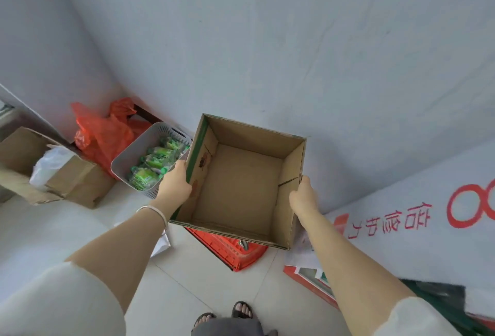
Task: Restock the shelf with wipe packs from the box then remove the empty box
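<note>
We hold empty cardboard box [235,188] over red crate [230,251]; left hand [175,183] grips left wall, right hand [304,196] grips right wall, thumbs on rim.

Pale grey walls [241,27] meet in a corner at the left, above a floor [187,282] of light glossy tiles. An orange-red plastic bag [104,134] slumps in that corner beside an open brown carton [80,183]. A red crate [233,252] sits on the tiles. A white panel [415,201] with red characters runs along the right.
</note>
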### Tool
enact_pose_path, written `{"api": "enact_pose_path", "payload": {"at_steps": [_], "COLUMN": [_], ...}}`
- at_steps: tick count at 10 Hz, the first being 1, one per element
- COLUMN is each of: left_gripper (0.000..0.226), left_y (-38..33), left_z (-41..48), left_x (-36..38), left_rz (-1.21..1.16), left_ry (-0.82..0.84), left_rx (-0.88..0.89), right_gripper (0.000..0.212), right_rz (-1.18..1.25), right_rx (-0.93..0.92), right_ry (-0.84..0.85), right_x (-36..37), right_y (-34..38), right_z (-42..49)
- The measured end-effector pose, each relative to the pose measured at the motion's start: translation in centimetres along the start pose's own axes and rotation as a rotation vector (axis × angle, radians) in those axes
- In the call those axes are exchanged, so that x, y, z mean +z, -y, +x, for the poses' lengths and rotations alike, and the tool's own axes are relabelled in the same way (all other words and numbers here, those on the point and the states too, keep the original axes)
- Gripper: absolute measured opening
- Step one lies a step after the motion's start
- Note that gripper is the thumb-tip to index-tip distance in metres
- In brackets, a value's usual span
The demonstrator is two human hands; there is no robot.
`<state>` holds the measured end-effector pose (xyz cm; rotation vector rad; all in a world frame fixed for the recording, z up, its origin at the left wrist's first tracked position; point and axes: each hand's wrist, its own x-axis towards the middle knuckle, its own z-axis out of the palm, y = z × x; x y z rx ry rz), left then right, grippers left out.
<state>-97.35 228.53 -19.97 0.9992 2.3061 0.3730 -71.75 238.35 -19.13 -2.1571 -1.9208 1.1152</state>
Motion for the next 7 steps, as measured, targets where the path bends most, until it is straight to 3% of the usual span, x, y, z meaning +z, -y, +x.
{"api": "enact_pose_path", "payload": {"at_steps": [2, 4, 6, 7], "left_gripper": [0.047, 0.065, 0.062, 0.068], "left_y": [2.6, 3.8, 4.5, 3.4], "left_z": [6.1, 9.4, 10.1, 9.5], "left_x": [6.3, 10.6, 10.8, 9.7], "left_rz": [-0.055, -0.118, -0.145, -0.054], "left_ry": [0.037, 0.104, 0.149, 0.167], "left_rx": [-0.099, -0.084, -0.122, -0.038], "right_gripper": [0.056, 0.073, 0.077, 0.073], "right_rz": [0.049, 0.190, 0.202, 0.145], "right_rx": [0.073, 0.171, 0.189, 0.139], "right_ry": [0.054, 0.169, 0.213, 0.178], "right_x": [5.9, 10.3, 10.5, 9.4], "right_y": [-2.0, -3.6, -3.7, -2.8], "right_z": [6.8, 9.6, 9.3, 8.5]}}
